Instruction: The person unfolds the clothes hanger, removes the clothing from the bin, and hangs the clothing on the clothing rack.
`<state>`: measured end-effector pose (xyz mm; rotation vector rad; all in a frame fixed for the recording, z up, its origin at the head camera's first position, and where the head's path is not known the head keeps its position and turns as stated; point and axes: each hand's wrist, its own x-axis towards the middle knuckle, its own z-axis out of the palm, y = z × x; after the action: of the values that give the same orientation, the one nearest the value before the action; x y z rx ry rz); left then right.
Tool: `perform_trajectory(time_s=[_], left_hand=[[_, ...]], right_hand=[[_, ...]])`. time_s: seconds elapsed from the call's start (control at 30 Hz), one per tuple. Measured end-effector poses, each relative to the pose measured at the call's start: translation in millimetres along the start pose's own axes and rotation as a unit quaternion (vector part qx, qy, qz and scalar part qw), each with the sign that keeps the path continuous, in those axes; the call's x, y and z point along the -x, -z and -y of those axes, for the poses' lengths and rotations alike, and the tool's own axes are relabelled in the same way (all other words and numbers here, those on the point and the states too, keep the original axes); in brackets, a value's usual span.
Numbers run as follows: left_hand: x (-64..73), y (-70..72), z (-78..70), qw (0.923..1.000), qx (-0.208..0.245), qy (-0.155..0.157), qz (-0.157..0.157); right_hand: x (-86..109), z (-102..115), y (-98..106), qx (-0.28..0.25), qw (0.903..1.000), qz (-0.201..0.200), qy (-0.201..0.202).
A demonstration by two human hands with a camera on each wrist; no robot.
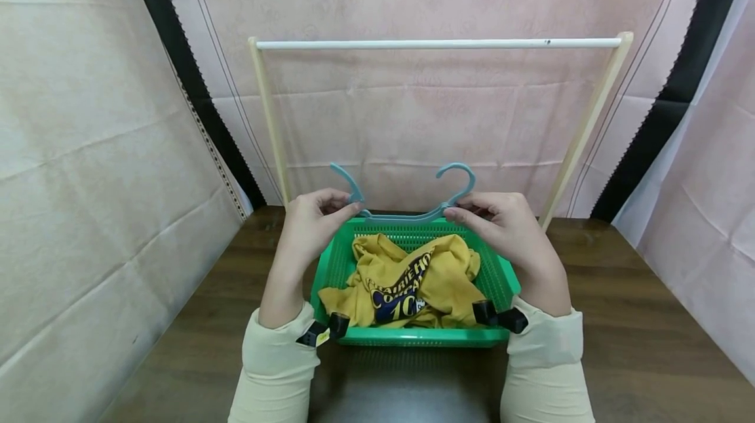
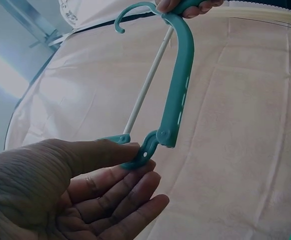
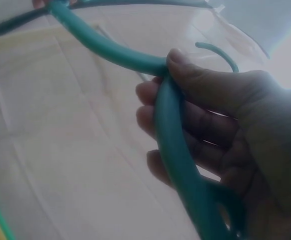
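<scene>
Between the hands, above the basket, is a blue-green plastic folding hanger. My left hand pinches its left end between thumb and fingers, at a small hinged piece. At the base of the hook, my right hand pinches the hanger between thumb and fingers. In the right wrist view, another hanger arm runs down past the fingers. A yellow garment with dark lettering lies crumpled in the green basket below both hands.
Behind the basket stands a rack with a white horizontal bar and two cream side posts. The brown wooden table extends on both sides. Pale fabric walls enclose the back and sides.
</scene>
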<state>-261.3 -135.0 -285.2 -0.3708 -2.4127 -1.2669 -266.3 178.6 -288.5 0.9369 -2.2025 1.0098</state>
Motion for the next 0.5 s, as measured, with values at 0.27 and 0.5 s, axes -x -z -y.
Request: perform_trajectory(time_s=[0.27,0.5], left_hand=[[4.2,0.4,-1.8,0.9992,-0.036,-0.006,-0.015],[6.8,-0.3,-9.6,0.9730,-0.008,-0.183,-0.141]], right_hand=[[0.6,-3.0,-0.1,0.045,0.9989,0.002,-0.013],[0.0,-1.7,-3.0,0.028,0.9981,0.041,-0.035]])
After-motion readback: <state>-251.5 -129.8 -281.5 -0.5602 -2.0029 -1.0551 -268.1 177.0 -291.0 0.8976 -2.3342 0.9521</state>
